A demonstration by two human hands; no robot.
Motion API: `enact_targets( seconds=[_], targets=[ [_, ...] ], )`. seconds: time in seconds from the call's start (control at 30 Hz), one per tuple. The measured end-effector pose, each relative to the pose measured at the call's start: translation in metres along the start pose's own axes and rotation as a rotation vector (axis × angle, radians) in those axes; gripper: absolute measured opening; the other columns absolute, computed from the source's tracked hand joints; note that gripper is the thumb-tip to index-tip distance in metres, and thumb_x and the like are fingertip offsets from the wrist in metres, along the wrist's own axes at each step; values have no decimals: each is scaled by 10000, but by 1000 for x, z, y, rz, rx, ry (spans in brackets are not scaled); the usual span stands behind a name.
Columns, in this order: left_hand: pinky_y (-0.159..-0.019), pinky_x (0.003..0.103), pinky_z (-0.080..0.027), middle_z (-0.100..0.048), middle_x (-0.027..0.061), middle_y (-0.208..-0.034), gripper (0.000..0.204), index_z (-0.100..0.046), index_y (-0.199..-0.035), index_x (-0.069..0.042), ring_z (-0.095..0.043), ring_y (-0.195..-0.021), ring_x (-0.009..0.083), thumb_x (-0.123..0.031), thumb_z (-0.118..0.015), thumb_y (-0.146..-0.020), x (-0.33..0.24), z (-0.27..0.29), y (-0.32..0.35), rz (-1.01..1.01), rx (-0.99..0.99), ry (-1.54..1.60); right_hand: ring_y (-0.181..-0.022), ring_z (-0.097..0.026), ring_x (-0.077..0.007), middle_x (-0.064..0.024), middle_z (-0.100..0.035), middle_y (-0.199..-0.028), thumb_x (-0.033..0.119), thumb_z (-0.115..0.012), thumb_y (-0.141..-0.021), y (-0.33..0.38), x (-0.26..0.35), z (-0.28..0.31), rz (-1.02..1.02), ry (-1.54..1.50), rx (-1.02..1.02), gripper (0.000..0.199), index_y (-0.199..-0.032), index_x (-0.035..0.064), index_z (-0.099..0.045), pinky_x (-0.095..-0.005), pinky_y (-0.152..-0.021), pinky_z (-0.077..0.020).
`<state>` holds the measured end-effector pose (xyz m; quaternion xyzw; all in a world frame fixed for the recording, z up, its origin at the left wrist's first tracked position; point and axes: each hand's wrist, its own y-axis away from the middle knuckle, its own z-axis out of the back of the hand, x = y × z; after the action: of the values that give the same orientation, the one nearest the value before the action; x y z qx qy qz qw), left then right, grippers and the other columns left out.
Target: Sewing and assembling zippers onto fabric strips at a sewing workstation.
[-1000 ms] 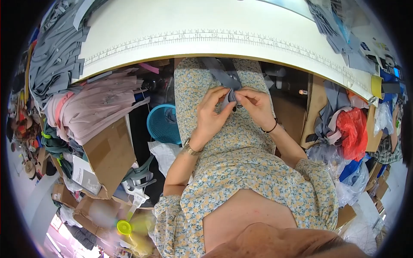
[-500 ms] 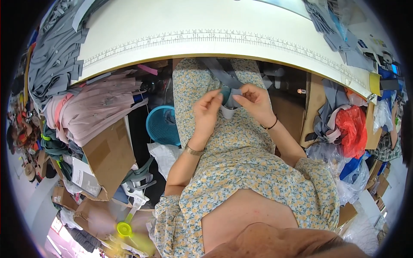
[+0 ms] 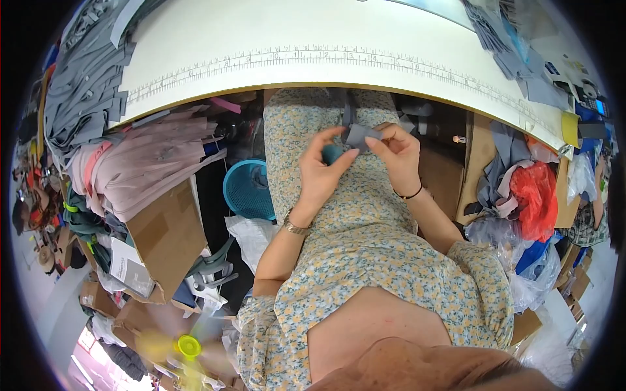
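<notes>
Above my lap, just in front of the table edge, a small folded piece of grey fabric strip (image 3: 362, 136) is stretched between my two hands. My right hand (image 3: 399, 155) pinches its right side between thumb and fingers. The fingers and thumb of my left hand (image 3: 319, 171) curve round to its left edge. Inside the curve of that hand sits a small teal thing (image 3: 331, 154), whose kind I cannot make out. A narrow grey length hangs beyond the piece toward the table.
The white table (image 3: 261, 72) with a printed ruler crosses ahead. Grey fabric strips (image 3: 85, 98) lie piled at its left. Pink garments (image 3: 147, 163) cover a cardboard box (image 3: 171, 228); a blue basket (image 3: 248, 192) stands beside my leg. A red plastic bag (image 3: 533, 199) hangs at right.
The grey fabric has turned and now shows a broader flat face. My left hand has opened its curve, and the white piece below the fingers no longer shows.
</notes>
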<state>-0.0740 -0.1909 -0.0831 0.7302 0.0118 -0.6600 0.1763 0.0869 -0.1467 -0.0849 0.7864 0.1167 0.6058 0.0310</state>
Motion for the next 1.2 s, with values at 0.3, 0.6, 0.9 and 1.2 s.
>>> enact_targets(
  seconds=[0.3,0.6,0.9,1.2],
  targets=[
    [-592,221,-417,-670,13,-771,103,-727,-954,-5,-531,-670,41,-79,-741,-883,-14,18,2,-65,135,-120,-802,-635,-110,-104,-674,-913,-63,-735,-843,-3,23,18,35,-9,238,75,-859,-59,-662,-246,-676,-522],
    [-539,210,-346,-571,-15,-717,104,-675,-986,20,-460,-603,45,-43,-672,-903,-38,42,1,-41,-135,63,-837,-636,-107,-61,-690,-951,-14,-696,-894,-2,45,32,120,-119,24,87,-978,-27,-674,-269,-753,-530],
    [-503,233,-286,-342,-63,-616,172,-615,-1070,-27,-336,-529,54,-166,-551,-991,-82,144,17,-363,-108,733,-782,-682,-139,-92,-717,-900,43,-672,-930,-25,135,60,286,-75,-151,128,-1023,-44,-677,-264,-723,-565],
    [-538,245,-352,-491,13,-695,25,-590,-971,-41,-446,-607,99,-57,-608,-967,-23,110,23,-30,-344,446,-686,-628,-95,-52,-687,-820,43,-677,-930,-19,110,70,291,250,-228,116,-987,-57,-686,-213,-640,-509]
  ],
)
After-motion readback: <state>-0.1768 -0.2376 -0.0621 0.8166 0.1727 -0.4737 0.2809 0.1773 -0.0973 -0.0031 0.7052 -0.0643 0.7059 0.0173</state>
